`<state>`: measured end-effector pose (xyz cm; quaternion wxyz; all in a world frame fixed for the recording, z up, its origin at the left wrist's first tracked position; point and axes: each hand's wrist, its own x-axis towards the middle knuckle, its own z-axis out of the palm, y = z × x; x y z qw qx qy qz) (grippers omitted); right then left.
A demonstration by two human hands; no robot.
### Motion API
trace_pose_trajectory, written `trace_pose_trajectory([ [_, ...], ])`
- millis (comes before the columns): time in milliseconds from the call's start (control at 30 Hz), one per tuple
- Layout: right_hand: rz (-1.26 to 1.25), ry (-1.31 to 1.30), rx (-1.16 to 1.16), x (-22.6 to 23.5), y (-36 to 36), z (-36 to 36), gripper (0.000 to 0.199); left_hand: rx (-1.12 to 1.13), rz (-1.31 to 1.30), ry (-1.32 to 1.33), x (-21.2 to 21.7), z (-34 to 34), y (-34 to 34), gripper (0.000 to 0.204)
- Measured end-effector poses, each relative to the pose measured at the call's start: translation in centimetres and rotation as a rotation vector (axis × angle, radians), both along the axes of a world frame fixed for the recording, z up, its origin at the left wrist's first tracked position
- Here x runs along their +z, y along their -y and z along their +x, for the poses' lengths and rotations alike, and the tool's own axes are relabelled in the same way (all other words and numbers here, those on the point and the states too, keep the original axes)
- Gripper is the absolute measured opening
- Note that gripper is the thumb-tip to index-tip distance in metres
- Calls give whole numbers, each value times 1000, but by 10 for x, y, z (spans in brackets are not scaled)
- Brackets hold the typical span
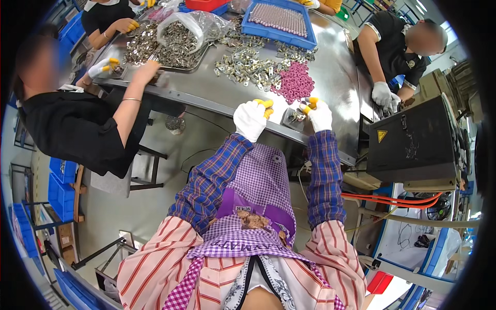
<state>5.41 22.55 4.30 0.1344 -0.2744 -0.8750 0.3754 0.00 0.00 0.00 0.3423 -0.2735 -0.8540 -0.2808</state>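
My left hand (250, 118) wears a white glove with yellow fingertips and hovers at the near edge of the steel table (336, 77), fingers pinched; what they pinch is too small to tell. My right hand (318, 112), gloved the same way, rests at a small metal fixture (293, 118) on the table edge and touches a small metal part there. Just beyond my hands lie a heap of pink rings (296, 81) and a spread of small silver metal parts (247, 67).
A blue tray (280, 20) of pink pieces stands at the far side, beside a plastic bag of metal parts (181, 33) on a metal tray. Three other people work around the table. A black machine box (411, 139) sits to my right. Blue crates (62, 186) stand on the left.
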Motion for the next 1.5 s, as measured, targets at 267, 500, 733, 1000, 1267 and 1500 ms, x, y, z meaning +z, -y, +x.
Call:
trace_pose_trajectory([
  [267,276,-133,8,24,34,22,22,5,30,2,2,-1,1,21],
  [500,311,-134,226,13,42,52,21,60,-10,81,7,5,0,21],
  [733,-69,-47,294,28,34,40,24,-252,377,778,45,10,-4,22],
  [1000,-202,-26,154,37,53,45,28,-234,-69,831,75,21,-42,20],
  [1267,216,-340,330,11,56,62,38,-368,-88,448,57,16,-38,21],
  [1500,538,-54,202,27,45,63,48,-241,-84,662,109,3,-7,34],
])
